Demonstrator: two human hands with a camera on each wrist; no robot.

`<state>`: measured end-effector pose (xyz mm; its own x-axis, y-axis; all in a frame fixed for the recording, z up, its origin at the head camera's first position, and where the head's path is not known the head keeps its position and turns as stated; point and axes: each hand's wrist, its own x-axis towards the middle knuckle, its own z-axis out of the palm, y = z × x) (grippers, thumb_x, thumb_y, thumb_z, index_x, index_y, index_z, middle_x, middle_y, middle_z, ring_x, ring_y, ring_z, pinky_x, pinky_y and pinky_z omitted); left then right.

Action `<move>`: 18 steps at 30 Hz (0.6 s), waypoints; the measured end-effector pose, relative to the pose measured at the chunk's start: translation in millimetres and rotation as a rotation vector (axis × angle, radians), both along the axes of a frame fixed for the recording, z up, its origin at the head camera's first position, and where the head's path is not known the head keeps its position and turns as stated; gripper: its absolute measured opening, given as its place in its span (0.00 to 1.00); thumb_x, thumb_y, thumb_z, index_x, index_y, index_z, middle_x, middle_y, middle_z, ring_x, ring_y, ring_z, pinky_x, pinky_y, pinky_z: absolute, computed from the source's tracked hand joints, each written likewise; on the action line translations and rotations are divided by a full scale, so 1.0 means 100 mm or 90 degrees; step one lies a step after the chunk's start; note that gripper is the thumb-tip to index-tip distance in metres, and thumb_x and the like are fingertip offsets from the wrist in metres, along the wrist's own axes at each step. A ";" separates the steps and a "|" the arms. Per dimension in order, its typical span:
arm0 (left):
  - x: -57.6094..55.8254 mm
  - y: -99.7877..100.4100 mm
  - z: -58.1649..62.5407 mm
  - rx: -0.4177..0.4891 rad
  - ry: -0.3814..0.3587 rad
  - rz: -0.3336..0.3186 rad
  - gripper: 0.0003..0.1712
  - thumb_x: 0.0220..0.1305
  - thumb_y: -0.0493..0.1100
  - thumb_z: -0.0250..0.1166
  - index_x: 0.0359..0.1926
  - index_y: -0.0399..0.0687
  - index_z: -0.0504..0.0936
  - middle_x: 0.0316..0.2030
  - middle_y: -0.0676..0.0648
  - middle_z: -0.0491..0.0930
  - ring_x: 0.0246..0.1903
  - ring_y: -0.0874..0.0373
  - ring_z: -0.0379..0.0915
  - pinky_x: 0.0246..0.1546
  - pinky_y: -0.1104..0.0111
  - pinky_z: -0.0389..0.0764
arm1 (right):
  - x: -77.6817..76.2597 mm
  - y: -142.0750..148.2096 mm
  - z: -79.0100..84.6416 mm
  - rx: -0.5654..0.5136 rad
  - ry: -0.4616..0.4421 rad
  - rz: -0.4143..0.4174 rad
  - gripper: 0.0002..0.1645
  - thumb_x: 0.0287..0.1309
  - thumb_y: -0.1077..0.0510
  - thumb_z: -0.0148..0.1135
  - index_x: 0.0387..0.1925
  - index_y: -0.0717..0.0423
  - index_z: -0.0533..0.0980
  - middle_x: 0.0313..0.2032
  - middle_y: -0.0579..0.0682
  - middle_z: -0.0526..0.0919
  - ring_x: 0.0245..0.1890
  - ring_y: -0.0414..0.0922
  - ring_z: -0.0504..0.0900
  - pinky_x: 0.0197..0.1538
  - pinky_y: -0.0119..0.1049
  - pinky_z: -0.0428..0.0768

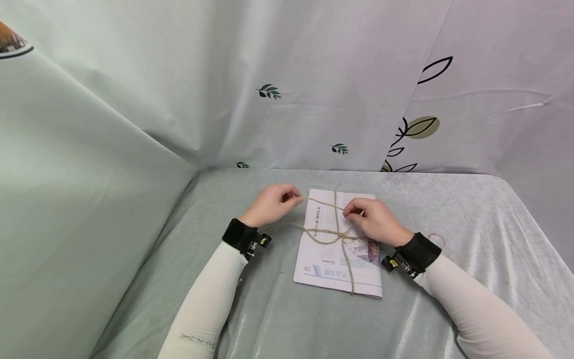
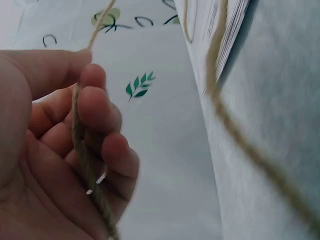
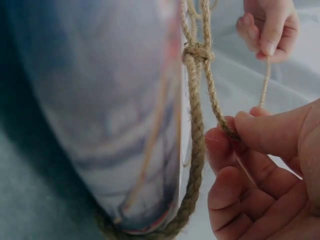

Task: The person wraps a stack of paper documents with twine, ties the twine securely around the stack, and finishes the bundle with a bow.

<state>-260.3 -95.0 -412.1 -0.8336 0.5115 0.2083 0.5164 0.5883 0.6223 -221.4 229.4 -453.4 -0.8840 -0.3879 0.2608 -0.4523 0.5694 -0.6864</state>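
A folded newspaper (image 1: 309, 271) lies on the cloth-covered table, wrapped lengthwise and crosswise with brown twine (image 1: 347, 262). The strands cross at a knot (image 3: 197, 52) near the middle of the top face, and a loop of twine lies left of it. Above the paper's far left edge, my left hand (image 1: 273, 203) pinches a strand between thumb and forefinger; the rest of that strand trails down across the palm. My right hand (image 1: 374, 219), over the paper's right half, pinches twine that rises from the knot. Between both hands a length of twine (image 1: 320, 202) runs nearly straight.
Grey cloth (image 1: 264, 299) covers the table. A pale curtain (image 1: 305, 119) with leaf prints hangs behind the far edge, and another sheet (image 1: 67, 199) closes off the left side. A thin reddish loop (image 1: 437, 235) lies by the right wrist.
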 end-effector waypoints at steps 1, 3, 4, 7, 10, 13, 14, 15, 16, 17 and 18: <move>-0.01 -0.02 0.01 -0.010 -0.001 0.006 0.08 0.81 0.48 0.69 0.45 0.52 0.91 0.30 0.54 0.81 0.30 0.58 0.73 0.37 0.63 0.75 | 0.00 0.00 0.00 0.005 -0.003 0.001 0.07 0.72 0.67 0.72 0.41 0.52 0.89 0.43 0.46 0.92 0.36 0.41 0.83 0.43 0.39 0.79; -0.02 -0.07 0.02 -0.031 -0.007 0.017 0.08 0.80 0.48 0.70 0.43 0.52 0.91 0.29 0.54 0.80 0.29 0.58 0.73 0.37 0.63 0.75 | 0.00 0.00 -0.01 0.014 -0.009 0.006 0.07 0.72 0.67 0.72 0.42 0.52 0.90 0.44 0.46 0.92 0.38 0.42 0.83 0.45 0.41 0.80; -0.03 -0.09 0.02 -0.044 -0.009 0.021 0.08 0.80 0.49 0.71 0.43 0.53 0.90 0.28 0.55 0.80 0.29 0.59 0.73 0.37 0.63 0.75 | -0.01 0.00 -0.01 0.018 -0.011 0.011 0.07 0.72 0.66 0.72 0.43 0.53 0.90 0.44 0.46 0.92 0.39 0.42 0.84 0.46 0.42 0.80; -0.05 -0.13 0.03 -0.074 -0.014 0.027 0.08 0.80 0.49 0.70 0.43 0.52 0.90 0.28 0.54 0.81 0.29 0.58 0.74 0.38 0.62 0.75 | 0.00 0.00 -0.01 0.023 -0.022 0.025 0.06 0.72 0.65 0.73 0.46 0.53 0.90 0.43 0.45 0.91 0.41 0.42 0.85 0.46 0.42 0.82; -0.06 -0.16 0.03 -0.100 -0.010 0.027 0.09 0.80 0.49 0.70 0.42 0.51 0.90 0.29 0.54 0.81 0.29 0.58 0.74 0.39 0.61 0.76 | 0.01 -0.01 -0.01 0.032 -0.023 0.043 0.07 0.72 0.63 0.74 0.48 0.53 0.90 0.41 0.42 0.89 0.40 0.41 0.84 0.45 0.40 0.82; -0.07 -0.17 0.02 -0.127 -0.012 0.031 0.09 0.80 0.48 0.70 0.41 0.51 0.89 0.30 0.54 0.82 0.29 0.58 0.74 0.39 0.61 0.75 | 0.03 -0.01 -0.01 0.050 -0.010 0.067 0.09 0.71 0.61 0.76 0.50 0.52 0.90 0.42 0.40 0.88 0.40 0.40 0.83 0.45 0.40 0.82; -0.07 -0.18 0.02 -0.139 -0.015 0.033 0.09 0.80 0.48 0.70 0.40 0.51 0.89 0.30 0.54 0.82 0.29 0.58 0.73 0.39 0.61 0.75 | 0.04 -0.02 -0.01 0.059 -0.004 0.079 0.09 0.71 0.60 0.76 0.50 0.51 0.90 0.43 0.39 0.87 0.41 0.39 0.83 0.46 0.40 0.82; -0.07 -0.18 0.02 -0.152 -0.019 0.035 0.09 0.80 0.48 0.71 0.40 0.51 0.89 0.30 0.54 0.82 0.28 0.58 0.73 0.38 0.61 0.75 | 0.05 -0.02 -0.01 0.068 0.002 0.089 0.08 0.70 0.59 0.77 0.49 0.50 0.90 0.44 0.39 0.87 0.41 0.39 0.83 0.47 0.41 0.82; -0.07 -0.19 0.01 -0.165 -0.025 0.037 0.09 0.80 0.48 0.71 0.39 0.51 0.89 0.30 0.54 0.82 0.28 0.58 0.73 0.38 0.61 0.75 | 0.06 -0.03 -0.02 0.077 0.007 0.099 0.08 0.70 0.58 0.78 0.49 0.50 0.90 0.46 0.39 0.87 0.43 0.39 0.83 0.48 0.42 0.82; -0.08 -0.19 0.01 -0.178 -0.029 0.038 0.09 0.80 0.48 0.71 0.39 0.51 0.90 0.30 0.54 0.83 0.28 0.58 0.73 0.38 0.61 0.75 | 0.06 -0.03 -0.02 0.085 0.010 0.110 0.08 0.70 0.57 0.78 0.48 0.49 0.90 0.48 0.39 0.87 0.44 0.39 0.83 0.49 0.42 0.82; -0.08 -0.20 0.01 -0.190 -0.034 0.041 0.10 0.79 0.48 0.71 0.38 0.51 0.90 0.30 0.54 0.83 0.28 0.58 0.73 0.38 0.61 0.75 | 0.07 -0.04 -0.02 0.093 0.014 0.120 0.08 0.70 0.57 0.79 0.48 0.48 0.90 0.49 0.39 0.87 0.45 0.40 0.84 0.50 0.43 0.82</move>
